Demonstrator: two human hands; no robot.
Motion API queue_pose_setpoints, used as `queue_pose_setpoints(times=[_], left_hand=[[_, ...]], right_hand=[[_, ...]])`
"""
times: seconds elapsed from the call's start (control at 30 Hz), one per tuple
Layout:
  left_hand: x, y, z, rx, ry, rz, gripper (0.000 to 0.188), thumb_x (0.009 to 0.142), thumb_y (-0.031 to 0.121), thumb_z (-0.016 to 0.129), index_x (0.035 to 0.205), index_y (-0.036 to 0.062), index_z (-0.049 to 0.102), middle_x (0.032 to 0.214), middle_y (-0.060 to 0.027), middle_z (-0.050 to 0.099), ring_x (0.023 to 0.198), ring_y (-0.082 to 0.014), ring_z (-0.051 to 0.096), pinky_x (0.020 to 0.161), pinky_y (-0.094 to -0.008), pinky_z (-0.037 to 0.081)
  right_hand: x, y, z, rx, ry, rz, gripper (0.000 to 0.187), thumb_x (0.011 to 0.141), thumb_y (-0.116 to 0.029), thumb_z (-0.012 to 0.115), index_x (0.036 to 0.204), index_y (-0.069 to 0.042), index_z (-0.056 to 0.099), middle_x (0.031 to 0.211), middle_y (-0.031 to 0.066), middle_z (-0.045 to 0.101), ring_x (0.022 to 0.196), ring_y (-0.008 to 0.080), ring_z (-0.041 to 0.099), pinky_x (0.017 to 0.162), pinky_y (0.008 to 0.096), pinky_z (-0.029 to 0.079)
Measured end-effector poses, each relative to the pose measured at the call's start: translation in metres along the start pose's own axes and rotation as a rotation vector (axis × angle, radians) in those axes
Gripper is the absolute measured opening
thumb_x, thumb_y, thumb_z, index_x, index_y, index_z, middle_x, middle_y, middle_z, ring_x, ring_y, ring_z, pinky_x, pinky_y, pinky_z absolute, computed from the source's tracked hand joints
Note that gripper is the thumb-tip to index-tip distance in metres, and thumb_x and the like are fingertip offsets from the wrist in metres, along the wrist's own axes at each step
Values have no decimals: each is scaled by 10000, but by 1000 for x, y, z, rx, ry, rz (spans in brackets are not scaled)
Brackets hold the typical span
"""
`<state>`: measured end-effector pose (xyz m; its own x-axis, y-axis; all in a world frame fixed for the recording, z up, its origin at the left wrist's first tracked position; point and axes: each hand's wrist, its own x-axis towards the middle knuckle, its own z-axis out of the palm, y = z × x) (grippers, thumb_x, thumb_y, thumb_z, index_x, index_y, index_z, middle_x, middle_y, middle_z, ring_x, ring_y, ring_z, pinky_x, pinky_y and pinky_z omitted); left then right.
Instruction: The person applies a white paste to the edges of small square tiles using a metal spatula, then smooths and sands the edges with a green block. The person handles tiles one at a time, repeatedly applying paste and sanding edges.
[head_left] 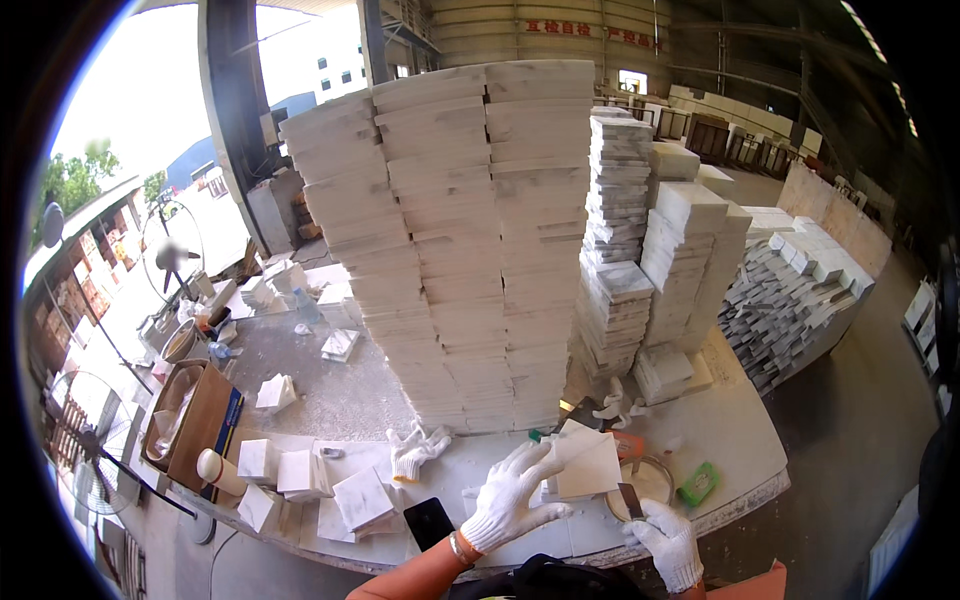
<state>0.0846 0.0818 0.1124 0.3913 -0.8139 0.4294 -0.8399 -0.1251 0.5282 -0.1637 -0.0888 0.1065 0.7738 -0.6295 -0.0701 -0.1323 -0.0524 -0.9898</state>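
My left hand (pixel 512 497), in a white glove, has its fingers stretched out, with the fingertips at the left edge of a square white tile (pixel 588 464). Whether they touch or grip that tile I cannot tell. In my right hand (pixel 667 545), also gloved, is a putty knife (pixel 630 499), its brownish blade pointing up. This blade is in front of a round bowl (pixel 655 482) of pale material. To the bowl's right lies a green packet (pixel 698 484), and an orange object (pixel 628 445) is behind it. A dark phone (pixel 429 524) lies left of my left wrist.
A tall stack of white tiles (pixel 450 240) rises just beyond my hands. More tile stacks (pixel 615 290) stand right of it. On the left are small tile piles (pixel 300 474), a cardboard box (pixel 190 430), a spare glove (pixel 415 450) and a fan (pixel 95 440).
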Motion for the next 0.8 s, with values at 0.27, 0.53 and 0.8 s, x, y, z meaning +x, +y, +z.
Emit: queue_pose_setpoints(times=[0.27,0.53,0.8], left_hand=[[53,19,43,298,-209,167,1121,603,505,894,1522,96,399,1459,-204,450,1375,-449,398,1083,-541,380],[65,16,47,228,-165,86,845,588,353,862,1348,161,546,1286,-121,563,1230,-369,550,983,-532,482],[69,22,21,-130,-183,-208,924,664,452,888,1445,108,534,1410,-167,567,1321,-383,528,1096,-469,438]], right_hand=[[-21,-16,-22,84,177,118,154,958,-27,594,1087,57,607,937,190,736,790,212,725,733,323,605],[-1,-2,-41,123,42,120,85,1042,-105,569,1062,-32,606,838,29,646,740,103,604,698,270,521],[46,0,-64,310,-59,56,188,980,-32,570,1159,24,585,921,139,701,787,185,690,724,314,578]])
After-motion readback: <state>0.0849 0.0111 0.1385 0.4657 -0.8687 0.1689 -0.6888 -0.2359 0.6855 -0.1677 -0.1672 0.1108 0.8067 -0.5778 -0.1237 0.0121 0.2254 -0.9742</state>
